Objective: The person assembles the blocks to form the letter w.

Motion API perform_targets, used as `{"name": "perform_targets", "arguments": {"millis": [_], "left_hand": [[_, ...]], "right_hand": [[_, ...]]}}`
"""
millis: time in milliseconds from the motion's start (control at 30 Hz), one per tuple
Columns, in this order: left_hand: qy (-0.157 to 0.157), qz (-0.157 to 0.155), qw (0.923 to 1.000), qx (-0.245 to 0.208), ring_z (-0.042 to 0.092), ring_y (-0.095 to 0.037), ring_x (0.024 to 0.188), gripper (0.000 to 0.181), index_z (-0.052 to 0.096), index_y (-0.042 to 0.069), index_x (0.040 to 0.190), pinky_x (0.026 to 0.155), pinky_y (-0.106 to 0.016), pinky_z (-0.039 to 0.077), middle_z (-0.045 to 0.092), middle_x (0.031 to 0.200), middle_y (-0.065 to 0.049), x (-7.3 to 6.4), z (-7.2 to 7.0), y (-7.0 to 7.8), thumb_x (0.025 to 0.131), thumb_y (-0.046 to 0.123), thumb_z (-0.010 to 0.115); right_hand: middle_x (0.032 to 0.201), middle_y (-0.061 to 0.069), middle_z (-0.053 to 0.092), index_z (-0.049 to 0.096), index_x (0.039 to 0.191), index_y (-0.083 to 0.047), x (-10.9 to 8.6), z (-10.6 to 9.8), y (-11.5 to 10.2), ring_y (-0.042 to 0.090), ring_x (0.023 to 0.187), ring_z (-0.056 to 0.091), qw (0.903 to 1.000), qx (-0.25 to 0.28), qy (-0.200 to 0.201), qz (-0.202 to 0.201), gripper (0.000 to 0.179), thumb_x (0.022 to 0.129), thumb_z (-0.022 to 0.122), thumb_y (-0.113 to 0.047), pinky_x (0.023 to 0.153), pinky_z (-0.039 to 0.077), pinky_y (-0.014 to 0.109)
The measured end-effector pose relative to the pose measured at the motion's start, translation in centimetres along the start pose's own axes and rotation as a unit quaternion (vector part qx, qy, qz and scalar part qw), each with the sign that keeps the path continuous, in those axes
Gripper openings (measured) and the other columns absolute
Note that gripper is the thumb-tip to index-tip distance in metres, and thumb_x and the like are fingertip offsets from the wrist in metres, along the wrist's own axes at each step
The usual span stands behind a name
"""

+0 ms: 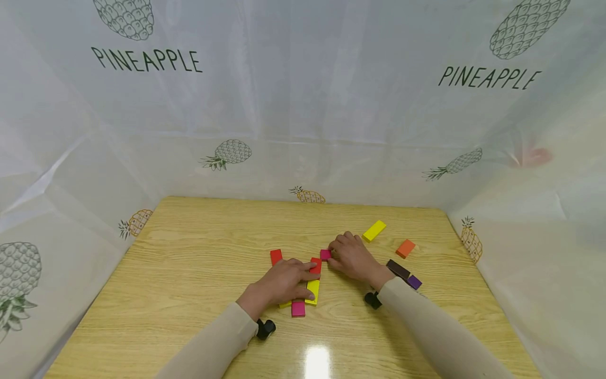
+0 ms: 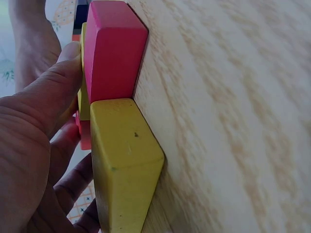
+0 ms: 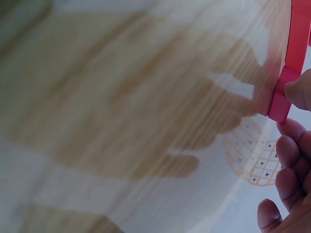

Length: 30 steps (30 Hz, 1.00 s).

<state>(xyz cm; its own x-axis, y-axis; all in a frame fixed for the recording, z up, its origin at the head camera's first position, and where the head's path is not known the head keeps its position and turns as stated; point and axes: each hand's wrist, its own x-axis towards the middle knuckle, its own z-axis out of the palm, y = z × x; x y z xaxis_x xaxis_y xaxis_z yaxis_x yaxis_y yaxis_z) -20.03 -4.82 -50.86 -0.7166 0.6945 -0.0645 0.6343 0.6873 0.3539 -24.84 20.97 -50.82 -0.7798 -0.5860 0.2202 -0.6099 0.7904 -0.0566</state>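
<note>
My left hand [image 1: 285, 281] lies over a small arrangement of flat wooden blocks. Its extended fingers rest on the right-hand red block [image 1: 315, 267], and its thumb touches the yellow block [image 1: 313, 290] below that. A pink block [image 1: 298, 309] sits at the near end, beside another yellow block [image 2: 127, 145] that the hand mostly covers in the head view. Beyond the knuckles another red block [image 1: 276, 256] shows. Between thumb and forefinger my right hand [image 1: 352, 257] pinches a small pink block [image 3: 281, 106] on the table, at the far end of the right-hand red block.
Toward the right of the wooden table [image 1: 189, 273] lie a yellow block [image 1: 374, 231], an orange block [image 1: 405, 248], a dark brown block [image 1: 398, 269] and a purple block [image 1: 414, 282]. A pineapple-print sheet [image 1: 303, 105] hangs behind and along both sides.
</note>
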Motion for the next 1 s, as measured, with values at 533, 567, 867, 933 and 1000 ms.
{"name": "perform_targets", "arguments": {"millis": [533,567,867,933,1000], "left_hand": [[-0.001,-0.002,1.0000,-0.001,0.047,-0.025,0.148,0.059,0.058,0.033,0.152,0.122,-0.048,0.038,0.045,0.166,0.007,0.10,0.11,-0.01,0.098,0.054,0.069],[-0.001,-0.001,1.0000,-0.001,0.047,-0.025,0.148,0.059,0.058,0.033,0.152,0.122,-0.048,0.038,0.045,0.166,0.006,0.10,0.10,0.01,0.098,0.054,0.069],[-0.002,-0.003,1.0000,-0.004,0.047,-0.025,0.148,0.059,0.059,0.033,0.152,0.122,-0.049,0.038,0.044,0.166,0.006,0.04,0.07,0.23,0.098,0.053,0.070],[-0.002,-0.004,1.0000,-0.005,0.047,-0.026,0.148,0.059,0.059,0.033,0.152,0.122,-0.049,0.038,0.044,0.166,0.006,0.02,0.05,0.30,0.098,0.053,0.070],[-0.003,-0.004,1.0000,-0.005,0.047,-0.026,0.148,0.059,0.059,0.033,0.152,0.122,-0.049,0.038,0.044,0.166,0.006,0.00,0.04,0.37,0.098,0.053,0.070]], "right_hand": [[0.109,0.005,0.068,0.075,0.112,-0.010,0.11,-0.12,0.19,0.024,0.095,0.051,1.0000,0.000,-0.009,-0.004,0.026,0.097,0.077,-0.032,0.082,0.045,0.043],[0.109,0.005,0.068,0.075,0.112,-0.010,0.11,-0.11,0.19,0.024,0.095,0.051,1.0000,0.001,-0.009,-0.003,0.026,0.097,0.077,-0.032,0.082,0.044,0.043],[0.108,0.005,0.069,0.075,0.112,-0.011,-0.01,0.01,0.20,0.025,0.094,0.052,0.9999,-0.001,-0.011,0.000,0.026,0.097,0.076,-0.031,0.080,0.044,0.043],[0.109,0.005,0.069,0.075,0.112,-0.011,-0.05,0.01,0.19,0.025,0.095,0.051,0.9999,-0.002,-0.012,0.000,0.026,0.097,0.076,-0.032,0.080,0.044,0.044],[0.109,0.005,0.069,0.075,0.113,-0.011,-0.09,0.01,0.18,0.025,0.095,0.051,0.9999,-0.002,-0.012,0.000,0.026,0.098,0.076,-0.033,0.080,0.044,0.044]]}}
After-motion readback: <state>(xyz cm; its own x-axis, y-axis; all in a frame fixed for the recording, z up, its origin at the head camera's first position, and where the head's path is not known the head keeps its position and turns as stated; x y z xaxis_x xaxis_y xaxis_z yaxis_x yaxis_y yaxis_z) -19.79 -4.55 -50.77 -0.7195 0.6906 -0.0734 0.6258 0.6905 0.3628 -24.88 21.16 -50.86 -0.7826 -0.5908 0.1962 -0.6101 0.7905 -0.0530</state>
